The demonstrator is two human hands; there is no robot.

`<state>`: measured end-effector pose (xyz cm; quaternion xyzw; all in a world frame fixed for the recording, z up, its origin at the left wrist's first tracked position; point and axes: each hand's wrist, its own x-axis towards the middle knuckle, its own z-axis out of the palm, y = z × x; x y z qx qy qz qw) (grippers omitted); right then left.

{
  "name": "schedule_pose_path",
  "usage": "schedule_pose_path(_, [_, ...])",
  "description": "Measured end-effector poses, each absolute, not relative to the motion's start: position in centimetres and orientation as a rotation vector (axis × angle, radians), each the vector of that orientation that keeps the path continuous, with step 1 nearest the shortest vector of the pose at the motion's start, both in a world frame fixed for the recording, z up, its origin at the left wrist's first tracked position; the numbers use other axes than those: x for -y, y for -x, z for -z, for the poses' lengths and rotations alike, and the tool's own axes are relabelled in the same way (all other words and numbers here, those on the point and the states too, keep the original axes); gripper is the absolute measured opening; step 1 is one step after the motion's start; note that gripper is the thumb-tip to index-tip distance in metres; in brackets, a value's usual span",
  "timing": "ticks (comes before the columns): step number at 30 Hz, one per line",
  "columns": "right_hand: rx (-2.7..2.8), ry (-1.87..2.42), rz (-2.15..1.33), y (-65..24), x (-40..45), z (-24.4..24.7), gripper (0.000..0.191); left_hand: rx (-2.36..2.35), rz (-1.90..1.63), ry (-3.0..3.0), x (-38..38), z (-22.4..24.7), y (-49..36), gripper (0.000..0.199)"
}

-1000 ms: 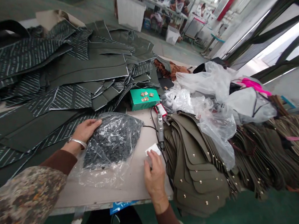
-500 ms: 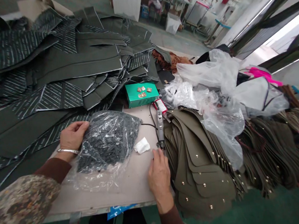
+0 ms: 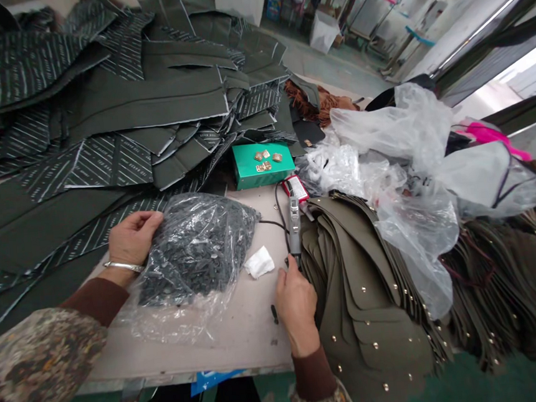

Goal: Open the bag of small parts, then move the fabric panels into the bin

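My left hand [image 3: 133, 239], with a metal bangle at its wrist, pinches the upper left edge of a clear plastic bag [image 3: 201, 250] full of small dark pieces. My right hand [image 3: 297, 308] lies low over the table, thumb and index finger apart. Its index fingertip is at the near end of a slim grey corded tool [image 3: 294, 224] with a switch on top; the other fingers are partly hidden. Left of that hand lies a small black piece [image 3: 274, 314]. A crumpled white wad [image 3: 259, 262] sits between bag and tool.
Dark green cut panels [image 3: 146, 99] cover the back and left. Several metal pieces rest on a green box [image 3: 263, 169]. Olive strap-like pieces with studs [image 3: 376, 316] are stacked at the right, below crumpled clear plastic [image 3: 398, 133]. The table's front edge [image 3: 171, 379] is near me.
My right hand has shifted slightly right and up against the tool's near end, uncovering the small black piece. My left hand stays at the bag. The view has turned a little left.
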<state>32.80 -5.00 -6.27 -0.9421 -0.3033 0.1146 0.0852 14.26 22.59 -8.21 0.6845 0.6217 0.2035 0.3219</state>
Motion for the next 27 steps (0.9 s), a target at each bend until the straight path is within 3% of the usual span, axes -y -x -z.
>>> schedule_pose_path(7, [0.974, 2.790, -0.448, -32.8, 4.5, 4.9, 0.022, -1.620, -0.560, -1.785, -22.5, 7.9, -14.3, 0.022])
schedule_pose_path(13, [0.928, 2.760, -0.432, -32.4, 6.8, 4.5, 0.037, -1.616, -0.584, -1.801, -22.7, 8.5, -14.2, 0.022])
schedule_pose_path(27, [0.687, 2.478, -0.562, -32.5, 6.5, 6.2, 0.022, -1.602, -0.616, -1.824, -22.7, 9.0, -14.2, 0.021])
